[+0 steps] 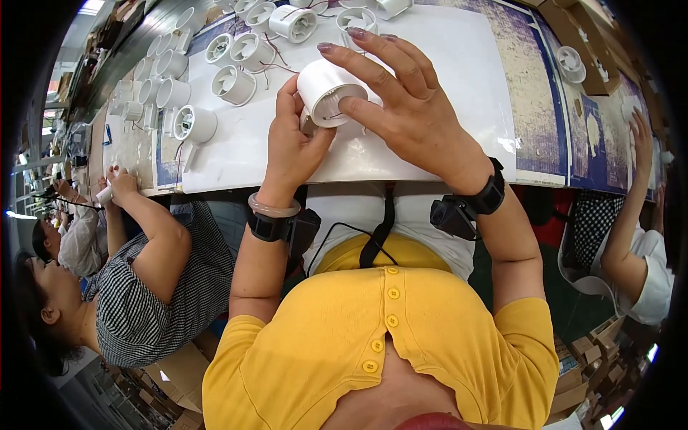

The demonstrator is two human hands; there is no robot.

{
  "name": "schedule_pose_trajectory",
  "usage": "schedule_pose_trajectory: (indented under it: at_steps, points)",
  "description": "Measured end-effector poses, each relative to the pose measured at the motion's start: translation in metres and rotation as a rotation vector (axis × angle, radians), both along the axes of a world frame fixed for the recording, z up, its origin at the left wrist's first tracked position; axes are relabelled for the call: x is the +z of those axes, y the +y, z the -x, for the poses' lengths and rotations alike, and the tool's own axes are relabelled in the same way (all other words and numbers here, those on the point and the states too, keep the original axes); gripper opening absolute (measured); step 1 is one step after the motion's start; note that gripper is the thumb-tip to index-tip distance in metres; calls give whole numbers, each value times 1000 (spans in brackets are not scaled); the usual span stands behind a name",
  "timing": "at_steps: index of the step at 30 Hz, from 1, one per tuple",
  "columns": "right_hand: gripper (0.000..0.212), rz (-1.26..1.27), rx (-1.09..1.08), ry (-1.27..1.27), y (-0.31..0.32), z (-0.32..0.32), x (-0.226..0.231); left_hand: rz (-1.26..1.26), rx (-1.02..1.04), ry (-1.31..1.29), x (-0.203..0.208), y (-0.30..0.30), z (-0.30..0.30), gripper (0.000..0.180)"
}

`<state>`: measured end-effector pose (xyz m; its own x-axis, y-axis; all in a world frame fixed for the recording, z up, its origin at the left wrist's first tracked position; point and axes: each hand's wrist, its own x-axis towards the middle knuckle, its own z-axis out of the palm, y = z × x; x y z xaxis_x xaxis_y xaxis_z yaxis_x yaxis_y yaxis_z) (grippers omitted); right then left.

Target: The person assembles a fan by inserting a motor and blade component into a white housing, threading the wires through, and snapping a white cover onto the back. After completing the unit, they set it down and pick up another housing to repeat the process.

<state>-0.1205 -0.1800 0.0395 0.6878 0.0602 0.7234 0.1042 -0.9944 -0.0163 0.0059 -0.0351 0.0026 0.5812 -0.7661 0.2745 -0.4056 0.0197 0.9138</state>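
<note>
Head view: left hand (296,147) grips the white cylinder (320,84), fingers along its left side, thumb low by the rim. Piece sits upper centre of frame, held up over the white sheet (444,79), open end facing the wearer. Right hand (419,118) is spread wide, thumb at the mouth, other fingers fanned above, not wrapped round it. I can't tell how hard that thumb presses, or on which inner part.

My read: fine work inside the mouth. I'd let the left hand take all the load and keep the right thumb light; the ribbed interior looks easy to catch. Keep the left thumb off the opening so the inside stays visible.

Watch the thin red wires (279,66) just left of the piece; can't tell if they belong to it, so I'd avoid any tug. The similar white housings (234,84) upper left are near, so I'd keep turns small.
</note>
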Motion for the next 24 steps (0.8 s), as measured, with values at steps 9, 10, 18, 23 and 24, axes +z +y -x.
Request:
schedule_pose_trajectory:
  at_steps: [9, 10, 18, 23, 24]
  points:
    - [8, -113, 32, 68, 2, -8, 3, -105, -28, 24, 8, -2, 0, 63]
    - [10, -160, 35, 77, 3, -7, 1, -78, -75, 111, 10, -1, 0, 63]
    - [17, -332, 50, 69, -7, 2, 1, 52, -181, 511, 12, -1, 3, 59]
    - [23, -336, 53, 60, -25, 20, -1, 41, -172, 420, 13, -1, 5, 56]
    - [24, -333, 57, 79, -26, 21, -1, 38, -171, 416, 13, -1, 5, 56]
